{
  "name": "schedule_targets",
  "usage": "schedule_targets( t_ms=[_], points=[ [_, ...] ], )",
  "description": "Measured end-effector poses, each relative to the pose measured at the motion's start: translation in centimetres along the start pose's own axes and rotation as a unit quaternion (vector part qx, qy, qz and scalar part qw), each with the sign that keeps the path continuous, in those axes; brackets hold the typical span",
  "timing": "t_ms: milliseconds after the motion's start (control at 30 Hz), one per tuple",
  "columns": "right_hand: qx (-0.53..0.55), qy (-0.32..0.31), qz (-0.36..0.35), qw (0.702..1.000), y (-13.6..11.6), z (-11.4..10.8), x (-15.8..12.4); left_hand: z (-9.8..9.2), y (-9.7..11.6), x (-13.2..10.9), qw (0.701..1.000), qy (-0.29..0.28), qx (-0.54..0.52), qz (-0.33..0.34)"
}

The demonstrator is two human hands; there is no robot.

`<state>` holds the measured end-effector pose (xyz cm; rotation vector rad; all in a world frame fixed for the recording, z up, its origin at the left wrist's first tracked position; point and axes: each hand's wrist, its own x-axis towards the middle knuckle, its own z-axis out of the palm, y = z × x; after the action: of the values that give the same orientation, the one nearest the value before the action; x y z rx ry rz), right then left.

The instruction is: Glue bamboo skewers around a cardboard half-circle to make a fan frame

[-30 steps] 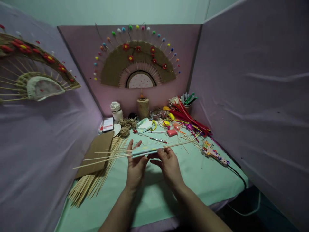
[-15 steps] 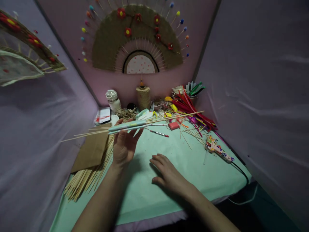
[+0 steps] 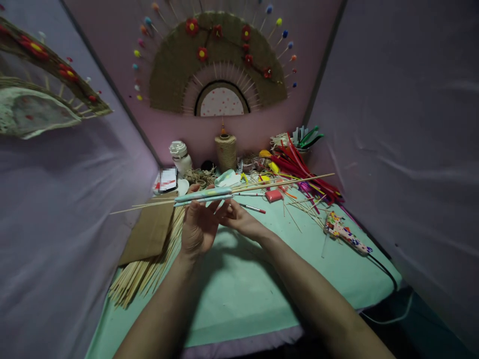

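Note:
My left hand (image 3: 199,227) holds up a folded strip of pale blue patterned fabric (image 3: 204,194), with its thumb in front and its fingers behind. Thin bamboo sticks (image 3: 284,183) run lengthwise through the fabric and jut out at both ends, level above the table. At the fabric's right end, my right hand (image 3: 241,219) has its fingers closed around the lower edge, partly hidden by the left fingers. Just past it on the cloth lies a red-tipped pen (image 3: 255,208).
A cardboard sheet (image 3: 147,234) lies over many bamboo sticks (image 3: 129,286) at left. A glue gun (image 3: 348,233) with a cord rests at right. Along the back stand a twine spool (image 3: 226,152), a white-lidded jar (image 3: 181,157) and red pipe cleaners (image 3: 299,167). A decorated fan (image 3: 168,75) hangs above.
My right hand has moved up and left from above the table to the fabric's right end and closed there. The left hand keeps its hold; the view has shifted slightly.

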<state>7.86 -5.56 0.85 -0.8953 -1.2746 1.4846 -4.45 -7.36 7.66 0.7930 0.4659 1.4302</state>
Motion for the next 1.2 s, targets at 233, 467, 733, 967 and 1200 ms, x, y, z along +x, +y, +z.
schedule_targets(
  t_ms=[233, 467, 733, 967, 1200],
  points=[
    [0.018, 0.144, 0.051, 0.988, 0.6, -3.2, -3.0, -1.1, 4.5, 2.4, 0.997, -0.014, 0.019, 0.069],
    [-0.053, 0.414, 0.013, 0.909, 0.3, -11.5, -5.8, 2.0, 13.1, 5.2, 0.974, -0.070, 0.066, 0.203],
    [-0.265, 0.405, 0.002, 0.875, -0.4, -13.6, -7.6, 1.9, 9.6, 4.9, 0.986, -0.056, 0.044, 0.148],
    [-0.580, 0.008, 0.066, 0.812, 0.5, -7.4, -12.6, -2.4, 0.7, 2.9, 0.998, -0.022, 0.021, 0.056],
    [-0.657, 0.078, 0.060, 0.747, -0.3, -11.8, -9.9, -3.8, -2.5, 1.0, 0.999, -0.004, 0.026, 0.032]
  ],
)
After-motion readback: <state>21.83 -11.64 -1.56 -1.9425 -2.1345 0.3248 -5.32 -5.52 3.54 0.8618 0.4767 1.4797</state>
